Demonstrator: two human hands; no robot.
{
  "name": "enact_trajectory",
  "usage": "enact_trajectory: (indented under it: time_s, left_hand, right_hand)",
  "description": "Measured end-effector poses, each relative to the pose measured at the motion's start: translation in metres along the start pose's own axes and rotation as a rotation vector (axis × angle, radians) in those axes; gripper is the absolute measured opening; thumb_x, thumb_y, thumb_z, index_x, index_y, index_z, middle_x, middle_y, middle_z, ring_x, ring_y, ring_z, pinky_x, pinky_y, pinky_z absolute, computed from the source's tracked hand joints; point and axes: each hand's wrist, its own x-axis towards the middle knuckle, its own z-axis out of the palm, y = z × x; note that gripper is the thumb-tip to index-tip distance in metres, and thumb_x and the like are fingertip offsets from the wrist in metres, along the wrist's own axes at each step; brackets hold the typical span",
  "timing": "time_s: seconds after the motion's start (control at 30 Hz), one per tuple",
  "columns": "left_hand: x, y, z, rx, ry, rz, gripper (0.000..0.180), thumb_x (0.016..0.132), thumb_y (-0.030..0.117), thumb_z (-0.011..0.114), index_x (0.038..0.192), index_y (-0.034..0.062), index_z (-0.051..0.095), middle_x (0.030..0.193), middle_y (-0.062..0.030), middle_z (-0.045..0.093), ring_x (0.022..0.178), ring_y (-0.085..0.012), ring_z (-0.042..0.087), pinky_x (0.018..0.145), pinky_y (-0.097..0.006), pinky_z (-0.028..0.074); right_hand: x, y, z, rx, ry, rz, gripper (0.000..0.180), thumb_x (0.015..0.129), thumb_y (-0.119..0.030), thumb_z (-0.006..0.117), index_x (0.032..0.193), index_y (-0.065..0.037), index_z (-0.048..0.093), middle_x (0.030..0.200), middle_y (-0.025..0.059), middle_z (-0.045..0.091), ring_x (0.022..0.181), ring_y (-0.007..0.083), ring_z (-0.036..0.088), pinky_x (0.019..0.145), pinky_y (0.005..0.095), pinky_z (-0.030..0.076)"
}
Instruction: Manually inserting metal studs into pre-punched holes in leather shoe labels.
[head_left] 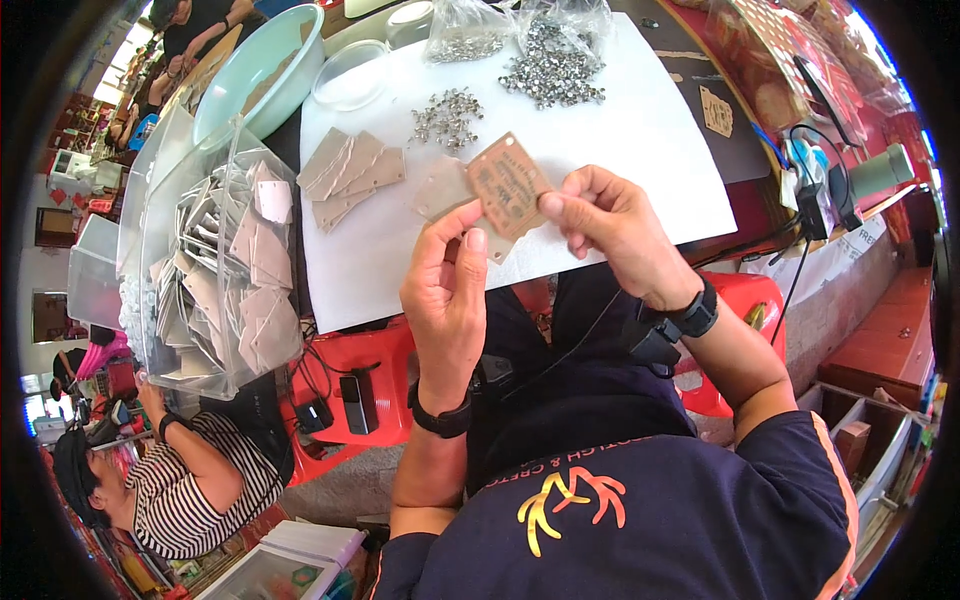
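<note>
A brown tag with rounded, notched corners and stamped lettering (507, 185) is held up over the white sheet (640, 140). My right hand (615, 225) pinches its right edge between thumb and fingers. At its lower left edge, my left hand (445, 285) has the thumb and index finger closed on it. Just behind the tag lies a plain greyish tag (438, 190), partly covered. A fanned pile of beige tags (350, 175) rests farther left on the sheet. Beyond my hands are a small heap of shiny metal rivets (447, 120) and a larger heap (552, 75).
A clear plastic bin full of tags (235, 270) stands at the left, beside a pale green basin (262, 85). Clear bags (468, 35) lie at the back. Cables and a green cylinder (880, 172) are at the right. A seated person in stripes (200, 480) is lower left.
</note>
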Motion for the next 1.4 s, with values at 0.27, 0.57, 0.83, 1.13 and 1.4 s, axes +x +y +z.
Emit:
enact_trajectory:
  time_s: [0.27,0.57,0.83,1.13,1.4]
  left_hand:
    - [0.003,-0.002,0.000,-0.020,0.018,0.053,0.047,0.100,0.004,0.047,0.143,0.0012,0.029,0.090,-0.0050,0.062,0.073,-0.0035,0.049,0.062,-0.019,0.039]
    - [0.003,-0.009,0.002,-0.158,-0.035,-0.076,0.029,0.103,0.016,0.047,0.126,-0.0022,0.047,0.103,-0.0088,0.064,0.089,-0.0108,0.062,0.079,-0.026,0.050]
    - [0.003,-0.007,0.003,-0.122,-0.014,-0.049,0.028,0.103,0.016,0.049,0.124,-0.0013,0.047,0.106,-0.0084,0.064,0.094,-0.0098,0.060,0.082,-0.025,0.049]
    - [0.004,-0.005,0.002,-0.070,-0.025,-0.048,0.029,0.102,0.014,0.049,0.126,-0.0020,0.048,0.108,-0.0085,0.064,0.097,-0.0102,0.059,0.085,-0.025,0.048]
    - [0.020,0.000,-0.001,-0.176,-0.223,-0.132,0.034,0.101,0.009,0.050,0.132,-0.0041,0.047,0.107,-0.0080,0.065,0.094,-0.0078,0.059,0.080,-0.021,0.047]
  right_hand:
    - [-0.001,-0.011,-0.013,0.058,0.049,-0.034,0.018,0.087,-0.020,0.074,0.086,-0.008,0.061,0.070,-0.0041,0.058,0.058,0.0028,0.052,0.053,0.0172,0.042]
    - [0.000,-0.002,0.002,-0.193,-0.051,-0.140,0.021,0.087,-0.018,0.075,0.083,-0.005,0.059,0.067,-0.0063,0.055,0.059,0.0001,0.047,0.051,0.0172,0.036]
    - [0.001,0.006,0.010,-0.308,0.003,-0.251,0.022,0.086,-0.017,0.075,0.081,-0.003,0.058,0.065,-0.0062,0.054,0.057,0.0007,0.045,0.049,0.0192,0.036]
    - [0.000,-0.006,0.008,-0.492,-0.064,-0.197,0.025,0.086,-0.020,0.076,0.078,-0.003,0.059,0.061,-0.0049,0.053,0.056,0.0015,0.046,0.048,0.0206,0.037]
    - [0.023,-0.034,-0.004,-0.508,-0.215,-0.135,0.037,0.096,-0.039,0.060,0.097,-0.002,0.065,0.070,-0.0034,0.054,0.062,0.0027,0.049,0.055,0.0204,0.042]
